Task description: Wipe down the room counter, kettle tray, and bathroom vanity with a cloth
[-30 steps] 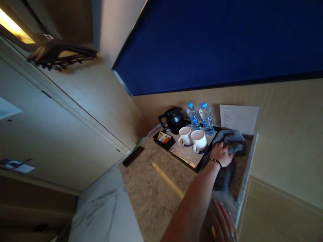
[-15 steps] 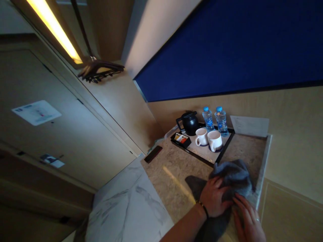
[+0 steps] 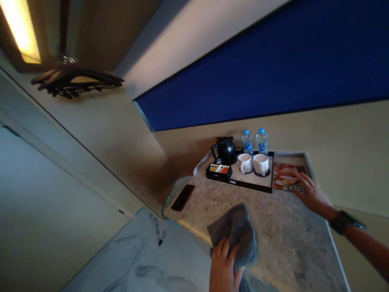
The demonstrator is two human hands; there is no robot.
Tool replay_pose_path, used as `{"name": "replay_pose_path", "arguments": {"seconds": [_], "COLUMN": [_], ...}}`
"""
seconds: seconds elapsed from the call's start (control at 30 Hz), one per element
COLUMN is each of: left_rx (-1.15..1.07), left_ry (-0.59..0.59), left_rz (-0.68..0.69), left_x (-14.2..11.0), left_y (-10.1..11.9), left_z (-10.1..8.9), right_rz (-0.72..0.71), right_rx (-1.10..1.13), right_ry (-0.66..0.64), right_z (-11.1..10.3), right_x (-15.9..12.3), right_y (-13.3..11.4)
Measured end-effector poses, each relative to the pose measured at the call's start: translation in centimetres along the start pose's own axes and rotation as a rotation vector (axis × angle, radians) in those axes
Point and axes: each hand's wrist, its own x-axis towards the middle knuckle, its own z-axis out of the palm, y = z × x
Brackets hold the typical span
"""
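Note:
A crumpled grey cloth point(image 3: 240, 231) lies on the stone-patterned counter point(image 3: 273, 227) near its front edge. My left hand point(image 3: 225, 261) grips it from above, fingers bent over the fabric. Farther right, my right hand point(image 3: 313, 196) reaches over the counter with its fingers stretched out. Those fingertips rest on or just over a printed picture card point(image 3: 287, 177) that lies flat beside the tray; whether they press on it I cannot tell. A dark watch point(image 3: 346, 222) is on my right wrist.
The black-rimmed tray point(image 3: 252, 186) holds a black kettle point(image 3: 226, 151), two white mugs point(image 3: 260, 164), two water bottles point(image 3: 262, 142) and a box of sachets point(image 3: 219, 170). A dark phone point(image 3: 183, 197) lies at the counter's left end. Hangers point(image 3: 77, 79) hang upper left.
My hands have parted: the left has drawn the cloth left and nearer, the right has gone to the card. The card, propped against the wall before, now lies flat, picture up.

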Motion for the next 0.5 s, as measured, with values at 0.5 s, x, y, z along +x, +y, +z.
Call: {"name": "replay_pose_path", "arguments": {"seconds": [0.5], "left_rx": [-0.269], "left_ry": [0.106], "left_rz": [0.219], "left_x": [15.2], "left_y": [5.1], "left_z": [-12.3], "right_rz": [-0.048], "right_rx": [-0.244], "right_ry": [-0.141], "right_z": [4.4], "right_x": [-6.9], "right_y": [-3.9]}}
